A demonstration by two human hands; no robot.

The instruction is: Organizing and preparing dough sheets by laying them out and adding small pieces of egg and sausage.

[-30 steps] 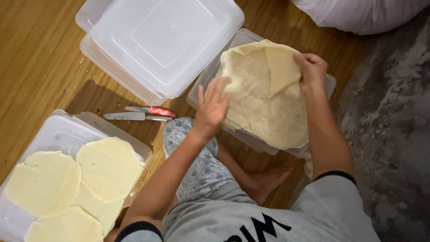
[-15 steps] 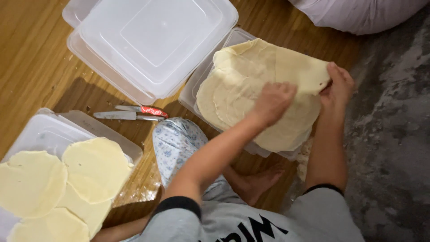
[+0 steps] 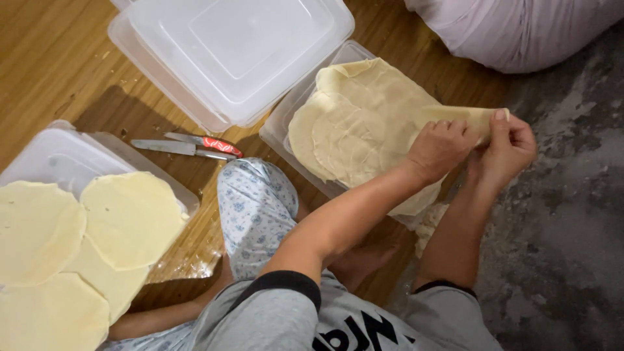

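**Two hands peeling a thin dough sheet from a stack**

Seen from above, a person sits on a wooden floor (image 3: 58, 58). A large clear plastic box with its lid (image 3: 234, 55) on lies ahead. Beside it an open container (image 3: 286, 120) holds a stack of pale dough sheets (image 3: 364, 130). At lower left, round dough circles (image 3: 130, 218) rest on a tray (image 3: 45, 159). Two knives (image 3: 188, 146) lie between.

The left hand (image 3: 442, 146) and right hand (image 3: 510, 146) both pinch shut on the lifted right edge of the top sheet (image 3: 455, 116). It looks light, soft, floppy and easily torn; gripping along the edge with both hands seems safest.
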